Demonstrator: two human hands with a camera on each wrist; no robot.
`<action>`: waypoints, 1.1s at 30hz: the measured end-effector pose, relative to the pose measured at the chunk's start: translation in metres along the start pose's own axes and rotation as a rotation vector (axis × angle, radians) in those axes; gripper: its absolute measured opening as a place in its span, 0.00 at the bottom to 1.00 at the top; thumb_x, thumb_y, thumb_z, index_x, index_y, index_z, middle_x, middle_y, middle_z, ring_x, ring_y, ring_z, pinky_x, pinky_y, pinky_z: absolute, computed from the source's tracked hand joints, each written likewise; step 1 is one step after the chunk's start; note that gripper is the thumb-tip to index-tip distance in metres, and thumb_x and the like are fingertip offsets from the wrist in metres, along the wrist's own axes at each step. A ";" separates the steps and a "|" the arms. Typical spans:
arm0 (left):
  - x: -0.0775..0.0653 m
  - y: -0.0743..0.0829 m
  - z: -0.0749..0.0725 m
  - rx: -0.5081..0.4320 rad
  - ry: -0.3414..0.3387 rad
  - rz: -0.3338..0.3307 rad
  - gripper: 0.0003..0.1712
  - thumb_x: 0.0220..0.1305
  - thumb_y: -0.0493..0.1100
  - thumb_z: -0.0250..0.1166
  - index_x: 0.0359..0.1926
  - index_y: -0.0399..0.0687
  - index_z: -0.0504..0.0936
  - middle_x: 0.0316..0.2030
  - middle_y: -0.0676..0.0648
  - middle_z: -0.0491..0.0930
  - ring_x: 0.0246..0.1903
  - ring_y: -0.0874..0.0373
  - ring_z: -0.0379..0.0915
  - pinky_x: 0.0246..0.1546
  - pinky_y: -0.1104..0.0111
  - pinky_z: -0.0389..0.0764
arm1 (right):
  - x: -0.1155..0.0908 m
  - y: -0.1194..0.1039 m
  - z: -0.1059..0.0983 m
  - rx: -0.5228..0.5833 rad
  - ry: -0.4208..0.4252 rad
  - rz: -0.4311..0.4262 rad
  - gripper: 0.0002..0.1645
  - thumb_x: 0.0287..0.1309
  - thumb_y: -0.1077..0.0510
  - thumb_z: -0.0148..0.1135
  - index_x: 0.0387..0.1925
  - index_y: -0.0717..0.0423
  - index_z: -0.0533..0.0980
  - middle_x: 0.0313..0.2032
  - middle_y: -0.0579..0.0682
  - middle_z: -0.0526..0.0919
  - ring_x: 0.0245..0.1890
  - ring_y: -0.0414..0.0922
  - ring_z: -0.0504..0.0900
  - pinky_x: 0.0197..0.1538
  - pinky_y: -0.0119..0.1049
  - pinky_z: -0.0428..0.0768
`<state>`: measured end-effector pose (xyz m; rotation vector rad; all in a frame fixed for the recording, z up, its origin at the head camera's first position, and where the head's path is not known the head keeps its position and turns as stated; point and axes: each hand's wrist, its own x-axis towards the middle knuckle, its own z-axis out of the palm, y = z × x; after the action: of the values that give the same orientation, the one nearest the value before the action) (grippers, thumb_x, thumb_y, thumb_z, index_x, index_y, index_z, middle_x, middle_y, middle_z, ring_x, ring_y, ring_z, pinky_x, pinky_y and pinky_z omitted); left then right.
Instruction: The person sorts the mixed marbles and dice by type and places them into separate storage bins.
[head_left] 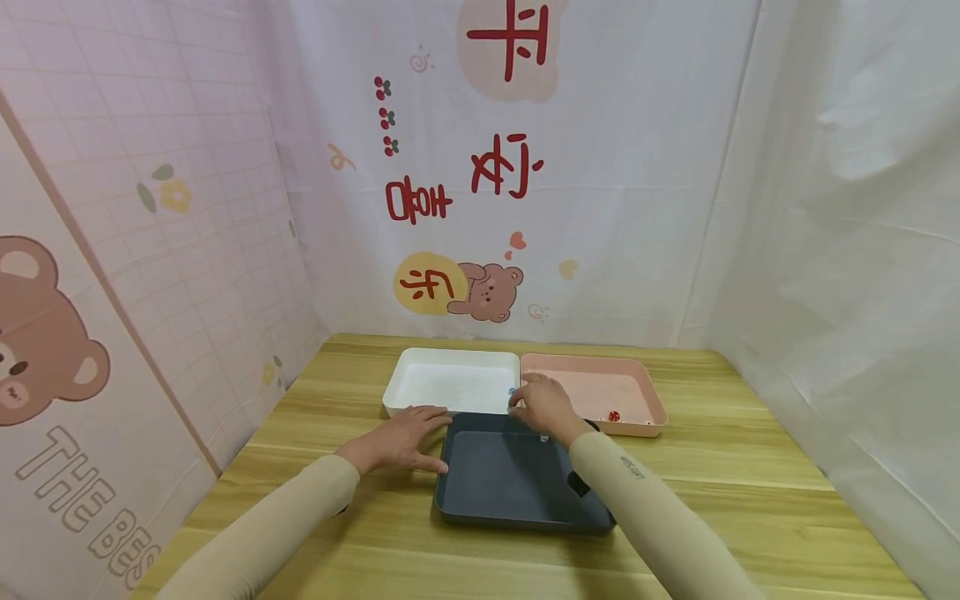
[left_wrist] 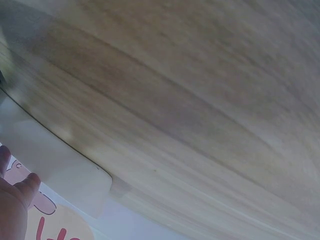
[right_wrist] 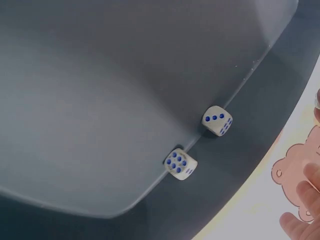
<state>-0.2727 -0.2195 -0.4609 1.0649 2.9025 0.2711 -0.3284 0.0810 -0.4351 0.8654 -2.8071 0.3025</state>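
My left hand point(head_left: 397, 442) lies with fingers spread at the left rim of a dark grey tray point(head_left: 517, 523). Above that tray's far edge, my right hand point(head_left: 546, 407) pinches a small white-and-blue die point(head_left: 512, 391), mostly hidden by the fingers. Two white dice with blue pips rest inside the dark tray against its wall, as the right wrist view shows: one die point(right_wrist: 217, 120) has three pips up, the other die point(right_wrist: 180, 164) six. Only a few fingers point(left_wrist: 30, 186) of the left hand appear in the left wrist view.
Behind the dark tray stand a white tray point(head_left: 450, 353) and, to its right, a pink tray point(head_left: 592, 361). A red die point(head_left: 614, 416) and small pale bits lie in the pink tray. The wooden table point(head_left: 720, 475) is bordered by printed curtains point(head_left: 615, 208).
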 end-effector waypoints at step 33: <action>0.001 0.000 0.002 -0.014 0.002 -0.005 0.54 0.57 0.75 0.62 0.73 0.44 0.65 0.73 0.40 0.58 0.71 0.42 0.54 0.70 0.46 0.56 | -0.006 0.017 -0.010 0.010 -0.036 0.061 0.08 0.59 0.51 0.71 0.37 0.48 0.88 0.56 0.56 0.82 0.67 0.56 0.68 0.66 0.54 0.69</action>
<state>-0.2737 -0.2185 -0.4625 1.0557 2.9005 0.2920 -0.3321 0.1010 -0.4291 0.7962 -2.8713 0.3132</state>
